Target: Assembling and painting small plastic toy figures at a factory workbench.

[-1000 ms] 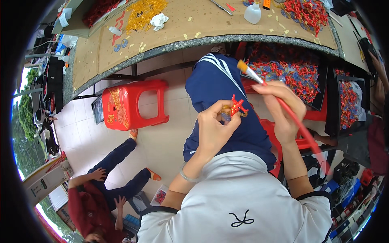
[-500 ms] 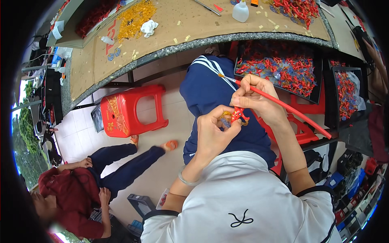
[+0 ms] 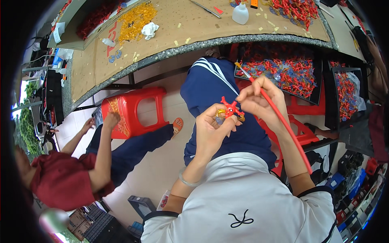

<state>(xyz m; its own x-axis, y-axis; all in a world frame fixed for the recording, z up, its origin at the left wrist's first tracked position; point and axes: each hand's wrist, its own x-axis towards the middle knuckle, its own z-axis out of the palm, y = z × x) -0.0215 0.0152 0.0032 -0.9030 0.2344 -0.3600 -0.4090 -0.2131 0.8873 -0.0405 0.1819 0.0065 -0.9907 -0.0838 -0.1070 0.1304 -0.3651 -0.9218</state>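
Note:
Above my lap, my left hand (image 3: 211, 131) pinches a small red plastic figure (image 3: 231, 108) between thumb and fingers. See-through yellow and blue parts show around the figure, partly covered by the fingers. To its right and slightly higher is my right hand (image 3: 265, 99), with a long red-handled paintbrush (image 3: 287, 128) held between its thumb and fingers. The brush slants from its yellowish bristles at the upper left, clear of the figure, down past my right forearm. A narrow gap separates the right fingertips from the figure.
Ahead is the worktable (image 3: 91, 77), bearing yellow pieces (image 3: 135, 20), crumpled tissue (image 3: 150, 30) and a white squeeze bottle (image 3: 240, 15). Beneath its right side, red and blue pieces (image 3: 279, 79) fill a black tray. A red stool (image 3: 156, 95) and a seated person (image 3: 67, 180) are at left.
My right hand has drawn off the figure toward the upper right, and the brush has swung steeper. The figure is more exposed in my left hand. The seated person's arms have lifted toward the stool.

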